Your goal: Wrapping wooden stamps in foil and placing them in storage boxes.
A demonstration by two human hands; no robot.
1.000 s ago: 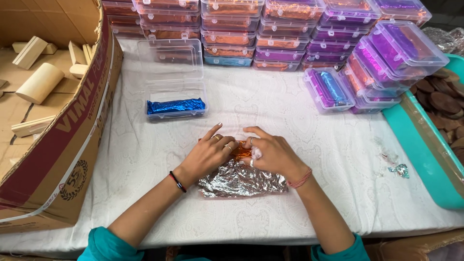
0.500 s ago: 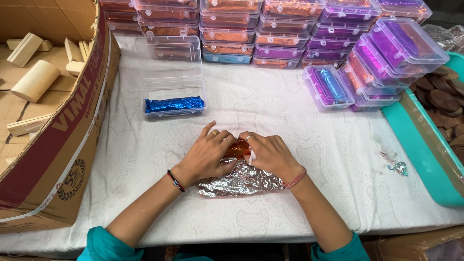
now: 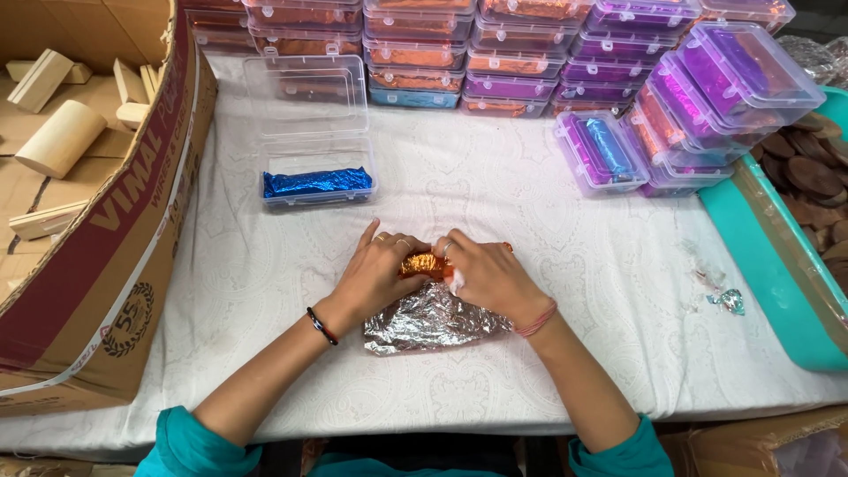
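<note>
Both hands on an orange foil piece at mid-desk.

Left hand (image 3: 375, 272) and right hand (image 3: 488, 276) are closed around the orange foil-wrapped piece (image 3: 422, 263), held between the fingertips just above a crumpled silver foil sheet (image 3: 433, 320). The desk (image 3: 548, 265) carries a white patterned cloth. Open clear box (image 3: 316, 181) with a blue foil bar lies beyond the hands. Stacked lidded boxes (image 3: 530, 66) of orange and purple foil line the far edge. Cardboard carton (image 3: 115, 230) with wooden blocks stands left; teal tray (image 3: 777, 274) right.
</note>
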